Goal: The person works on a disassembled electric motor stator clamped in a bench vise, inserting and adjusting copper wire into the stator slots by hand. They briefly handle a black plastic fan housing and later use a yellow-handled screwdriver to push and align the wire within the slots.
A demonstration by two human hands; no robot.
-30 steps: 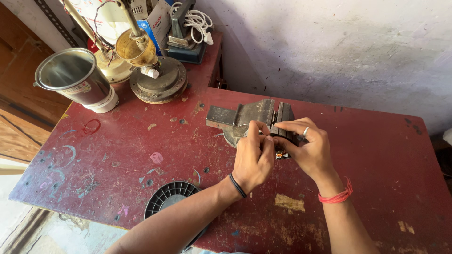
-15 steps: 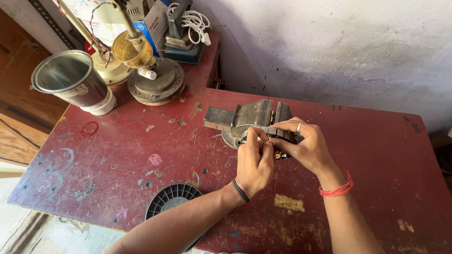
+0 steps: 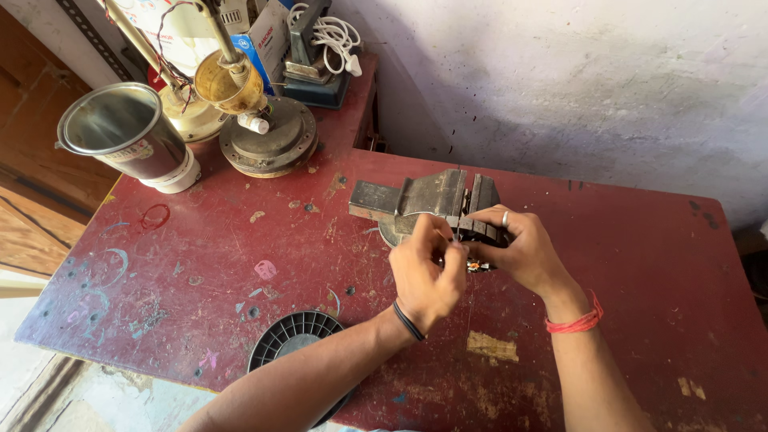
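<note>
One small dark motor part [image 3: 482, 234] sits gripped by both hands, left [image 3: 426, 276] and right [image 3: 524, 252], beside one bench vise [image 3: 428, 196].

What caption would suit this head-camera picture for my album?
Two hands, left hand and right hand, work a small dark ribbed part beside a bench vise on a worn red table.

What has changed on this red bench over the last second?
Very little. Both hands stay together at the vise: the right hand keeps gripping the small dark part, and the left hand keeps working at it, barely shifting. The steel cup and black fan disc have not moved.
</note>
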